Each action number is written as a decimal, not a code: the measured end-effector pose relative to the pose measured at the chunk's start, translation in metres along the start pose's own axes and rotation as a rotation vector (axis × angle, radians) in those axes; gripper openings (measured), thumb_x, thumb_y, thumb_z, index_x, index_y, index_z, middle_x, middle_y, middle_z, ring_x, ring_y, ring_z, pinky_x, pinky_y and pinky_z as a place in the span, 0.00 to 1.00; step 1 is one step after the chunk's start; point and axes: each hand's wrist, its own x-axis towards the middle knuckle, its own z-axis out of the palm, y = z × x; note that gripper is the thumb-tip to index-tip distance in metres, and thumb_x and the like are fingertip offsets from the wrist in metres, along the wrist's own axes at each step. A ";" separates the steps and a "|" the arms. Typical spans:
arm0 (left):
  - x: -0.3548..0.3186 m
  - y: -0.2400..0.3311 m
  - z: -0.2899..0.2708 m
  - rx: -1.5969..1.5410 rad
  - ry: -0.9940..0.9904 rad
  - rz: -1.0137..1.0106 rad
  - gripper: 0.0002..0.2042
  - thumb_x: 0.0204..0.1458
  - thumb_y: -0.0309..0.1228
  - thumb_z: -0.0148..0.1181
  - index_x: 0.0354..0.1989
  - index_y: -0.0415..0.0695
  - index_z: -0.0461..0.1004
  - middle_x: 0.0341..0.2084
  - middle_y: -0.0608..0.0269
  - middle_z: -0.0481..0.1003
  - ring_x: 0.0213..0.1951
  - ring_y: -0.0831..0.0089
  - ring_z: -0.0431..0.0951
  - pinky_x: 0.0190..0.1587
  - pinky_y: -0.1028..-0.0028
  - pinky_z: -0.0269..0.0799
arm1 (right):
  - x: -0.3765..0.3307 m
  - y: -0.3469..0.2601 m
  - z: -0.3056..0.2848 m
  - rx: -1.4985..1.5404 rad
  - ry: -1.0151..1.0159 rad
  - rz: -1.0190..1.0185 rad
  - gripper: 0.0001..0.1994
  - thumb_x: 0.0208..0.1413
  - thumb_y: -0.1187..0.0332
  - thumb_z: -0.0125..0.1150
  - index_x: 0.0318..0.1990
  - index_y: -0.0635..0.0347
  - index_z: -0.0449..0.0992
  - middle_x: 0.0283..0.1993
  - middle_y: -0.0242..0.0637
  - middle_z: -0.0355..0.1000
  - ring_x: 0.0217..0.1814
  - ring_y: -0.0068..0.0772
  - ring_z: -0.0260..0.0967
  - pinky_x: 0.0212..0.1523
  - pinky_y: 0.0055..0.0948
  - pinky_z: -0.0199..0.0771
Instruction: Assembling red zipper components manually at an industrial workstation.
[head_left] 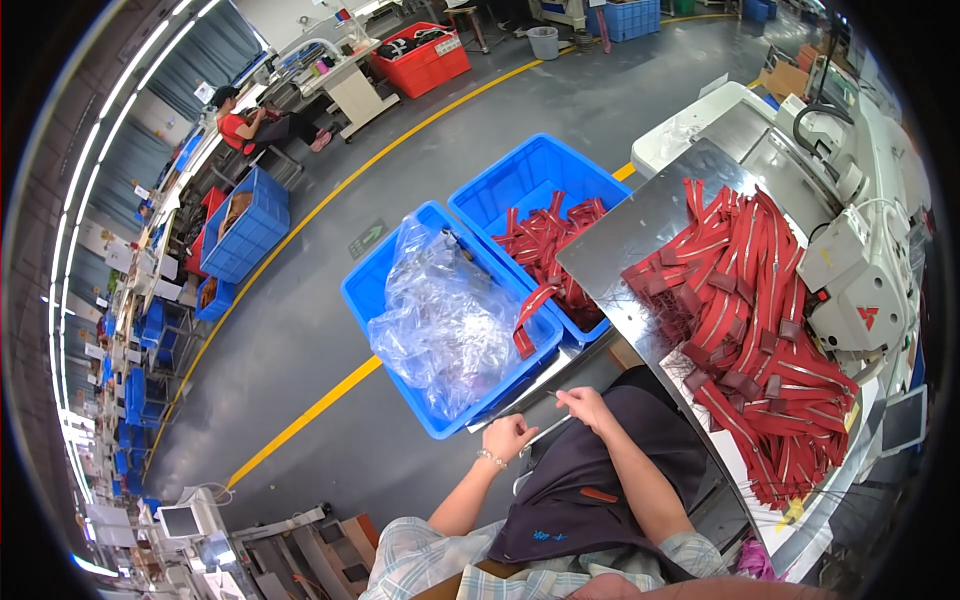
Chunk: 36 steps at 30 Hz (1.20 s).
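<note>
My left hand [508, 437], with a bracelet at its wrist, is closed just above my lap, beside the near blue bin; what it holds, if anything, is hidden. To its right, my right hand [585, 407] pinches a small, thin, pale piece too small to name. Over my lap lies a dark apron [570, 490]. The near blue bin [416, 405] contains a crumpled clear plastic bag [440, 310], and one red zipper strip [530, 325] hangs over its right side. Red zipper strips [550, 245] also fill part of the second blue bin [500, 185].
At my right, a metal worktable [625, 255] bears a large heap of red zippers [750, 350] beside a white sewing machine [865, 285]. Across the aisle a seated person [250, 130] works near a red bin [425, 65]. A yellow floor line [330, 400] passes under the bins.
</note>
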 end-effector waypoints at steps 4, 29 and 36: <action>0.033 0.025 -0.026 0.148 0.233 0.050 0.06 0.39 0.33 0.58 0.24 0.47 0.71 0.20 0.62 0.72 0.22 0.66 0.73 0.25 0.69 0.66 | -0.003 0.005 -0.018 -0.027 0.049 0.031 0.16 0.52 0.55 0.50 0.29 0.61 0.74 0.12 0.23 0.54 0.11 0.13 0.45 0.10 0.17 0.40; 0.238 -0.029 0.037 -0.015 -0.065 -0.118 0.13 0.35 0.40 0.61 0.26 0.45 0.76 0.27 0.53 0.75 0.32 0.61 0.75 0.38 0.68 0.69 | -0.038 -0.021 -0.022 0.129 -0.018 0.078 0.15 0.55 0.58 0.47 0.31 0.61 0.73 0.13 0.20 0.51 0.11 0.10 0.40 0.11 0.15 0.36; 0.204 -0.030 0.000 -0.459 0.050 0.211 0.02 0.41 0.25 0.58 0.23 0.40 0.74 0.14 0.65 0.72 0.18 0.82 0.68 0.23 0.80 0.64 | -0.024 -0.030 -0.028 0.220 0.039 0.058 0.14 0.57 0.58 0.43 0.35 0.60 0.70 0.14 0.21 0.52 0.11 0.10 0.41 0.10 0.15 0.37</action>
